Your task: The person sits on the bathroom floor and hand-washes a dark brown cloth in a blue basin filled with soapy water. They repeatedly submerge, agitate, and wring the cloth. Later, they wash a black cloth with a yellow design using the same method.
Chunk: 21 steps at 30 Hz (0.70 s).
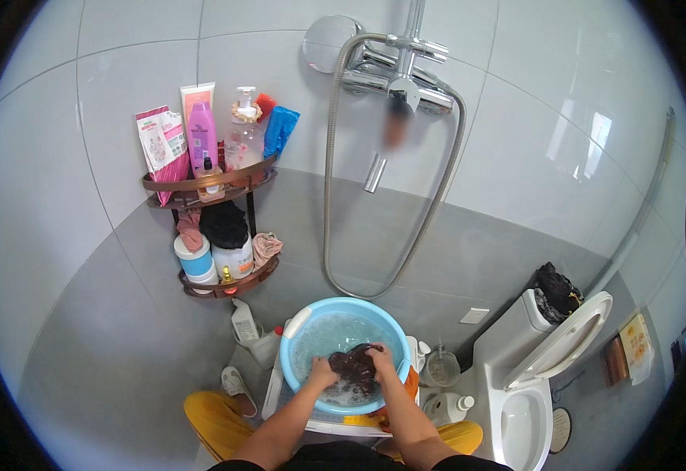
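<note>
A light blue basin (290,377) of sudsy water stands before me. Over the water I hold a dark brown, wet piece of cloth (355,370), bunched between both hands. My left hand (324,372) grips its left edge, the fingers curled into the fabric. On the opposite side my right hand (381,361) is closed on the cloth's upper right part. Foam floats around the cloth, and part of it lies in the water. A white brush-like or bar-shaped thing (297,323) rests on the basin's upper left rim.
A corner rack (213,182) with bottles and pouches hangs at the left. Shower fittings (402,74) and a looping hose (329,180) are on the wall ahead. White bottles (244,322) stand left of the basin. At the right are a jug (442,367) and a toilet (522,428) with its lid raised.
</note>
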Tool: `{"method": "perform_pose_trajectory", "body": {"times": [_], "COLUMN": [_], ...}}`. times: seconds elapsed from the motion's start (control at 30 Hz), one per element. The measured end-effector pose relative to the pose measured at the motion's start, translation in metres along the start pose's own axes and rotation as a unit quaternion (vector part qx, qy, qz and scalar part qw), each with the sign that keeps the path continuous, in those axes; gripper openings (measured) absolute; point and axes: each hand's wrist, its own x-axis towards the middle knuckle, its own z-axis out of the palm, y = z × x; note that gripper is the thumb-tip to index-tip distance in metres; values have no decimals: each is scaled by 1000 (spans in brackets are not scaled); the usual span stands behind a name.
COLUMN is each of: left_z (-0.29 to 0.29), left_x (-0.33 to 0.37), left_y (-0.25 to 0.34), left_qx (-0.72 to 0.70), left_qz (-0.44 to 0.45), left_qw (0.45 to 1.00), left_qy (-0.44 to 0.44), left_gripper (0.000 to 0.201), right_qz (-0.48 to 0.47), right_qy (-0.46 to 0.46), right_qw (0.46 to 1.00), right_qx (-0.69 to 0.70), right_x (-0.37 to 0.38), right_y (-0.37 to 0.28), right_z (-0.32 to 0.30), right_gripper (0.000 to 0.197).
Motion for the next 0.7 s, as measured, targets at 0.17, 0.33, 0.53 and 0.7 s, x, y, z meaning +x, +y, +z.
{"method": "perform_pose_trajectory", "body": {"times": [0.17,0.33,0.53,0.7], "left_z": [-12,-30,-6,21], "left_x": [1,-21,-15,10], "left_y": [4,35,49,40], "left_qx": [-164,-291,-548,-642], "left_qz": [56,60,-57,76], "left_qw": [983,954,834,736], "left_qy": [-52,-31,-38,-201], "left_gripper": [36,53,74,47], "right_qz": [-11,72,-116,-415], "right_qy": [-12,-31,-16,-50], "right_qw": [976,935,975,869], "right_qx": [217,345,189,-265], "right_x": [-22,-40,-90,-111], "right_y": [-17,-26,-49,-30], "right_z": [-8,-5,17,34], "right_gripper": [23,21,28,51]}}
